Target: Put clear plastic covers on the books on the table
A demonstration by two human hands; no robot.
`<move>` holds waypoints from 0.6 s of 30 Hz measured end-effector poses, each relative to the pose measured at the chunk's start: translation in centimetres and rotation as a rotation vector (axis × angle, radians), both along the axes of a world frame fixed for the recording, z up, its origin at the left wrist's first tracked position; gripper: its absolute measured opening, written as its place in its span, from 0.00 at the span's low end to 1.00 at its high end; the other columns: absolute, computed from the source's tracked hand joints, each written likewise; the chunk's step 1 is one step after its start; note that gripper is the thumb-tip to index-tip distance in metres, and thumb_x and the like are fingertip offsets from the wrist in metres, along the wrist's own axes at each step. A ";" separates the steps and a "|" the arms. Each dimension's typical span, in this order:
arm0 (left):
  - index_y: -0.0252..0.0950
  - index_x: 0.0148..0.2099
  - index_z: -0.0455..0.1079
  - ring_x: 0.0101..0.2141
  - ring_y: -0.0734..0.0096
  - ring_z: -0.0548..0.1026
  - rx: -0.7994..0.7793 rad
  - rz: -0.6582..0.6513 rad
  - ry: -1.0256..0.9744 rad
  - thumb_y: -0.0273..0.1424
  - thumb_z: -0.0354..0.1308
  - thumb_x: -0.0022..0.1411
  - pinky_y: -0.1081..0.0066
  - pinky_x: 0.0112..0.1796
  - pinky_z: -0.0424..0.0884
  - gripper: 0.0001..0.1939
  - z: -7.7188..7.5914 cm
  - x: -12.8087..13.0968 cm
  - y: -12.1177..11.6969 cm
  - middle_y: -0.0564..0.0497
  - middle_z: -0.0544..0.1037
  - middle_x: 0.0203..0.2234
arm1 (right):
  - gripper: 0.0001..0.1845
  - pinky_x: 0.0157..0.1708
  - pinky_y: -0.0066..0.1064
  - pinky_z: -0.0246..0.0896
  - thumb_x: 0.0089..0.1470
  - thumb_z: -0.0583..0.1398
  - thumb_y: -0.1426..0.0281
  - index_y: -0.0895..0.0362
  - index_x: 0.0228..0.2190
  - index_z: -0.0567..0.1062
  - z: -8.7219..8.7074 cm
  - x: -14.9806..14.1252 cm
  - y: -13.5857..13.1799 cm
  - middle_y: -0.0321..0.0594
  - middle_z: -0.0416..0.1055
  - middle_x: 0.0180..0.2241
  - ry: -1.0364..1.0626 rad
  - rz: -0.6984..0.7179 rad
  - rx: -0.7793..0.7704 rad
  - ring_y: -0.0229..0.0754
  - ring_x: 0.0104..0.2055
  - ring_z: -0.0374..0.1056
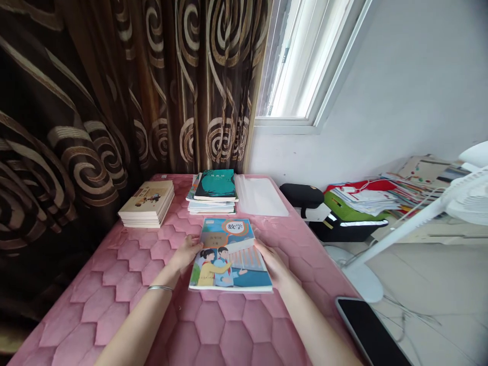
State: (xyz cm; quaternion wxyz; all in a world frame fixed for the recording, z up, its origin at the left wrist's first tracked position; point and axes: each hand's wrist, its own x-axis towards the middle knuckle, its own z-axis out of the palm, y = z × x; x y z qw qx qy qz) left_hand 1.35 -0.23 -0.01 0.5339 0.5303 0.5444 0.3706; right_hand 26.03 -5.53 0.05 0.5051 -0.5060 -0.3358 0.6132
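A colourful textbook (229,254) with two cartoon children on its cover lies flat on the pink quilted table cover (137,284). My left hand (186,252) rests against the book's left edge, fingers curled onto it. My right hand (271,260) lies along the book's right edge, fingers touching the cover. A thin bracelet (160,288) circles my left wrist. Both hands grip the book from its sides.
Behind the book stand a beige book stack (147,203), a stack topped by a teal book (215,190) and a clear plastic sleeve (261,195). A dark phone (369,330) lies at the right edge. A curtain (114,86) hangs behind; clutter and a white fan (467,195) stand right.
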 end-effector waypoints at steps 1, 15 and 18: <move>0.35 0.51 0.58 0.34 0.67 0.79 -0.049 0.024 -0.092 0.29 0.54 0.62 0.68 0.35 0.74 0.16 0.3 0.1 0.0 0.45 0.78 0.38 | 0.20 0.35 0.39 0.70 0.46 0.61 0.53 0.55 0.35 0.77 0.4 0.0 -0.1 0.44 0.78 0.33 0.022 0.032 -0.014 0.53 0.40 0.74; 0.32 0.40 0.68 0.24 0.65 0.78 -0.365 0.101 -0.534 0.29 0.52 0.59 0.63 0.31 0.76 0.08 2.6 1.0 -1.1 0.48 0.79 0.24 | 0.18 0.33 0.36 0.69 0.45 0.58 0.56 0.55 0.33 0.77 1.7 -0.4 -0.4 0.42 0.78 0.30 0.058 0.041 -0.038 0.51 0.39 0.74; 0.31 0.40 0.70 0.27 0.60 0.80 -0.557 -0.004 -0.599 0.36 0.50 0.60 0.61 0.33 0.76 0.14 2.9 0.9 -1.5 0.45 0.80 0.25 | 0.18 0.33 0.36 0.69 0.47 0.58 0.56 0.56 0.32 0.77 1.1 -0.1 -0.3 0.42 0.78 0.30 0.069 0.070 -0.031 0.51 0.38 0.74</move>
